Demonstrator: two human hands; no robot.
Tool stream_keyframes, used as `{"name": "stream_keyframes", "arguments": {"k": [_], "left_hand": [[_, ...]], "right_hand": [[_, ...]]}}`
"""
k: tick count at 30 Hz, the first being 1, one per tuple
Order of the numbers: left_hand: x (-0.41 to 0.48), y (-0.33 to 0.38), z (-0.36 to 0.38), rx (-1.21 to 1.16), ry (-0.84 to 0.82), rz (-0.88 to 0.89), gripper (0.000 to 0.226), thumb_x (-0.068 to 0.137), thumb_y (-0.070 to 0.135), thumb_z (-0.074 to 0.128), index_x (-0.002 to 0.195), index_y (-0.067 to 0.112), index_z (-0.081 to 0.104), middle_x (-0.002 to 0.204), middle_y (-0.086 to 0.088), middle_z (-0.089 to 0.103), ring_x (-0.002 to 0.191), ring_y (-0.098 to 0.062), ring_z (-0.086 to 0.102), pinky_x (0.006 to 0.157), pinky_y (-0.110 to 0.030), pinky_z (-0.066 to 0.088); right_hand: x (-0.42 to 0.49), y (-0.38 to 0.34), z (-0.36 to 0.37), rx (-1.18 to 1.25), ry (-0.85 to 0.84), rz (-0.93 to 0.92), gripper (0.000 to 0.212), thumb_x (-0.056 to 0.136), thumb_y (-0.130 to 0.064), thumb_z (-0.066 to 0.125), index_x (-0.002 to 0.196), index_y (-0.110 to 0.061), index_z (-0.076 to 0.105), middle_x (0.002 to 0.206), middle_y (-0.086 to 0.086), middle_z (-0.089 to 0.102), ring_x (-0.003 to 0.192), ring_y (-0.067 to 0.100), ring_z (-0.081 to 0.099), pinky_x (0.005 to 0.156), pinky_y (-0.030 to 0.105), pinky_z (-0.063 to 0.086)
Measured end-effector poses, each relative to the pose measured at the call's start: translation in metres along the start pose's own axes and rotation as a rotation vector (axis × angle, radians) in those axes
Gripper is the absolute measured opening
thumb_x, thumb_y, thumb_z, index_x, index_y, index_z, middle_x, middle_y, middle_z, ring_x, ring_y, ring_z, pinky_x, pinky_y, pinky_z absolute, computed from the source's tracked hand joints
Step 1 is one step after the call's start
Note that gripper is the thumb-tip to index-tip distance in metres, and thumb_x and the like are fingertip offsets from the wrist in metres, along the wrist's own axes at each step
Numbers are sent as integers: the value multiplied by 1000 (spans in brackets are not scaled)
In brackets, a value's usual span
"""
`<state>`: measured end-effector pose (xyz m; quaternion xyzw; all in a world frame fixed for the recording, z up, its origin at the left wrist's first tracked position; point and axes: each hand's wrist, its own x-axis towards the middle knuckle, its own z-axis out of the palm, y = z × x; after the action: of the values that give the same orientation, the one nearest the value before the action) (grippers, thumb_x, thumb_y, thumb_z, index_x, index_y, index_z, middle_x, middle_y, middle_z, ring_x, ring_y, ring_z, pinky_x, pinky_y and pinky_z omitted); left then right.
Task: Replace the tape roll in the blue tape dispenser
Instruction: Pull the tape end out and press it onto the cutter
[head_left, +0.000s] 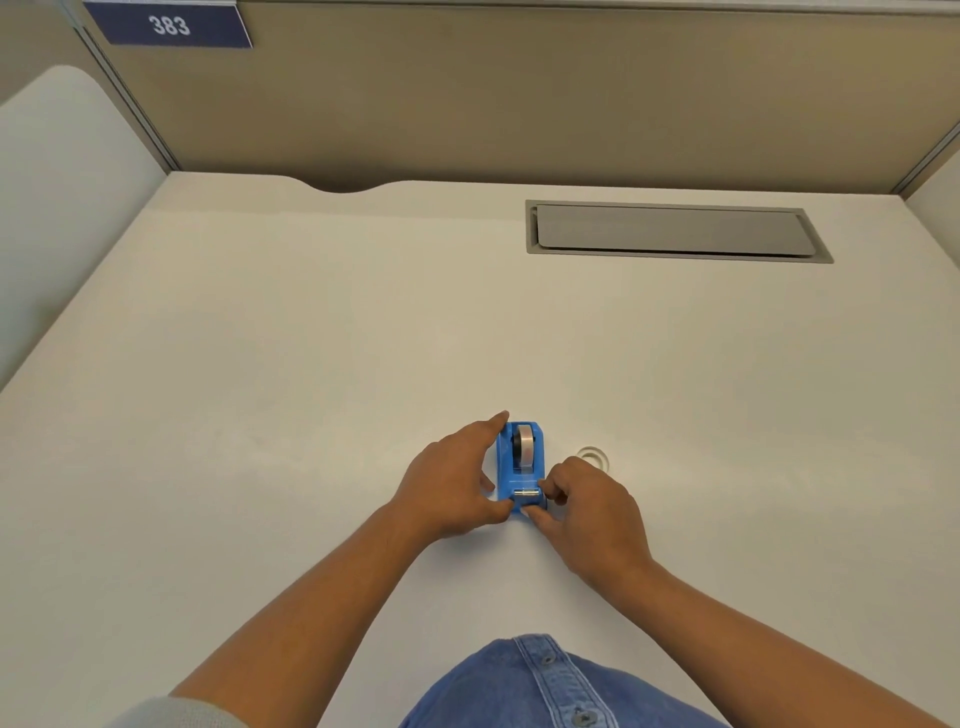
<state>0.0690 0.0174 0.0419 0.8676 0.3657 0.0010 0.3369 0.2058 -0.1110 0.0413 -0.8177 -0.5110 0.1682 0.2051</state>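
Note:
The blue tape dispenser (521, 467) stands on the white desk (311, 364), with a tape roll (524, 447) seated upright in its cradle. My left hand (452, 483) grips the dispenser's left side, index finger stretched along its far corner and thumb at the near end. My right hand (587, 509) pinches at the dispenser's near end by the metal cutter (527, 492), thumb and fingertips closed there. Whether a tape end is between those fingers cannot be told. A clear, nearly spent tape roll (595, 456) lies flat on the desk just right of the dispenser, partly behind my right hand.
A grey cable hatch (675, 231) is set into the desk at the back right. Beige partition walls (519, 93) close off the back and sides, with a blue sign reading 383 (169, 25) at top left. My denim shirt (545, 686) shows at the bottom edge.

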Motion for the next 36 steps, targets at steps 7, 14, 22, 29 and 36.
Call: {"name": "stream_keyframes", "arguments": {"k": [7, 14, 22, 29, 36], "left_hand": [[-3, 2, -1, -22, 22, 16, 100, 59, 52, 76, 143, 40, 23, 143, 19, 48, 77, -2, 67, 78, -28, 54], [-2, 1, 1, -22, 30, 15, 87, 59, 49, 79, 127, 40, 25, 127, 13, 62, 70, -7, 68, 70, -34, 59], [-4, 1, 5, -28, 38, 75, 74, 59, 46, 71, 122, 50, 34, 140, 21, 49, 70, -6, 66, 73, -29, 55], [-5, 3, 5, -23, 36, 42, 76, 60, 49, 73, 123, 46, 32, 118, 16, 63, 71, -7, 66, 67, -27, 54], [-7, 1, 4, -11, 9, 26, 94, 66, 49, 73, 141, 43, 16, 126, 10, 62, 79, -7, 64, 68, -22, 48]], "right_hand": [[-4, 7, 0, 26, 15, -55, 26, 75, -46, 75, 77, -29, 55, 73, -14, 51, 62, 8, 49, 52, 14, 32], [-2, 6, 3, -25, 26, -59, 24, 82, -40, 72, 73, -27, 54, 70, -11, 49, 58, 9, 43, 50, 17, 33], [0, 7, 0, -47, 12, -63, 20, 83, -40, 70, 76, -25, 58, 72, -12, 47, 61, 10, 44, 50, 15, 26], [-1, 5, 0, -51, 11, -52, 20, 83, -42, 69, 81, -25, 60, 74, -13, 48, 62, 9, 46, 51, 13, 27], [-3, 4, -8, -51, -31, -44, 17, 83, -37, 68, 97, -30, 62, 90, -13, 60, 76, 9, 58, 63, 21, 45]]}}
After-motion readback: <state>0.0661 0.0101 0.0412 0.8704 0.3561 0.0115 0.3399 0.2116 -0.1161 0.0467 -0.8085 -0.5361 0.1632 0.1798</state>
